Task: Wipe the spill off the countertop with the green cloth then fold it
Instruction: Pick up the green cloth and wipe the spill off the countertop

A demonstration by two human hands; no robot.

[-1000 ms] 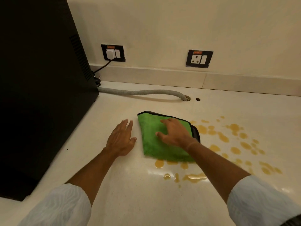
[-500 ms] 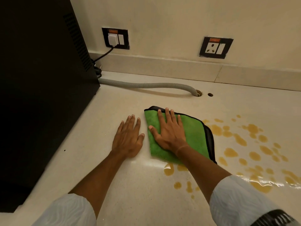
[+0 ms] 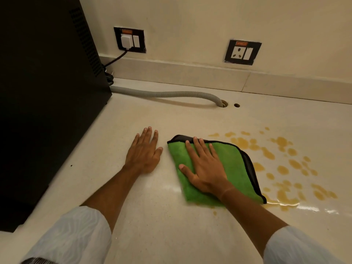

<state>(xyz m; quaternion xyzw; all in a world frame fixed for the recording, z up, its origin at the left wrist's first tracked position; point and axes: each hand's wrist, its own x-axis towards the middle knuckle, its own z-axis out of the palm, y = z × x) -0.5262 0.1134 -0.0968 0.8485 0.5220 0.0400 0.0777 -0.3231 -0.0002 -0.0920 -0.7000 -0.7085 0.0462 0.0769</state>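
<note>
- Table point(image 3: 171, 235): a pale, glossy surface fills the lower view and meets a cream wall point(image 3: 209, 25) along a low raised ledge at the back.
- Black cabinet point(image 3: 43, 101): a tall dark box stands on the left side of the table, with a vented panel on the face that looks toward the wall.
- Spill point(image 3: 282, 164): many amber drops and a few shallow pools lie scattered over the right part of the table, starting just beside the right and near edges of the cloth and spreading away to the right.
- Green cloth point(image 3: 232, 164): folded, with a black trim and a dark underside showing along its far and right edges. It lies flat on the table at centre, between the left hand and the spill.
- Grey hose point(image 3: 167, 94): a ribbed tube runs from behind the cabinet along the back of the table and turns down into a hole. A second, smaller hole point(image 3: 236, 105) sits just to the right.
- Right hand point(image 3: 205, 168): grip wide, palm down, fingers spread, flat on top of the cloth, not closed on it.
- Left hand point(image 3: 142, 151): grip wide and holding nothing, palm flat on bare table just left of the cloth, not touching it.
- Left socket point(image 3: 130, 40): on the wall, carries a white plug with a black cord.
- Right socket point(image 3: 242, 52): on the wall, no plug.
</note>
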